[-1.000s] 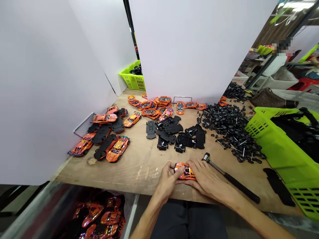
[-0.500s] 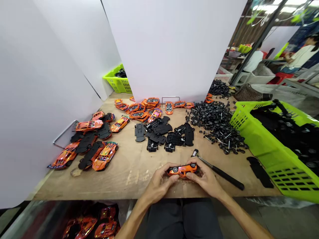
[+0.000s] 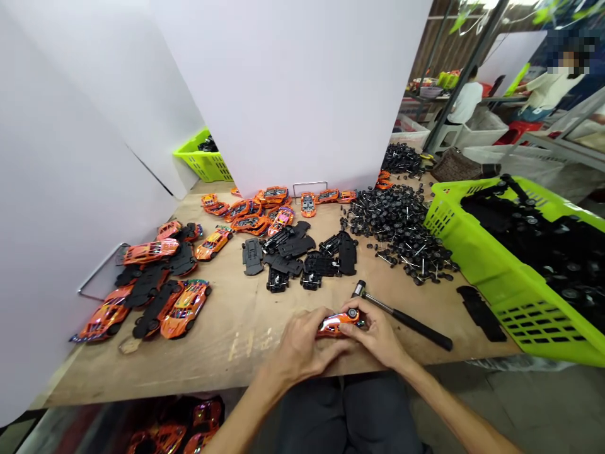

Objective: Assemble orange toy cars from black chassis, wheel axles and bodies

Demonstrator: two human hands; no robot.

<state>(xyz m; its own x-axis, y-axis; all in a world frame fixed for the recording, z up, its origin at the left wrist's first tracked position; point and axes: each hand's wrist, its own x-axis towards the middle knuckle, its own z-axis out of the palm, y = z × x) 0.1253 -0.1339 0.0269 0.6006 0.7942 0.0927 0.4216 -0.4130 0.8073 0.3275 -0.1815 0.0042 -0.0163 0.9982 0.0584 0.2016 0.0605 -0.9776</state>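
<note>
An orange toy car (image 3: 334, 323) lies on its side between my two hands, near the table's front edge. My left hand (image 3: 302, 343) grips its left end, fingers behind and thumb in front. At the other end, next to a wheel, my right hand (image 3: 373, 331) pinches it with thumb and fingers. Just right of that hand rests a hammer (image 3: 406, 318) with a black handle. Beyond my hands lie several black car chassis (image 3: 326, 263) in a loose group. The underside of the held car is hidden from me.
Finished-looking orange cars (image 3: 184, 309) lie at the left. Orange car bodies (image 3: 250, 224) are at the back, by a white panel (image 3: 293, 94). A heap of wheel axles (image 3: 401, 227) spreads toward a green basket (image 3: 510, 296) of black parts. Two people sit in the right background.
My left hand has shifted its grip, now covering more of the car's left end. The car has turned slightly, and the whole view has swung a little.
</note>
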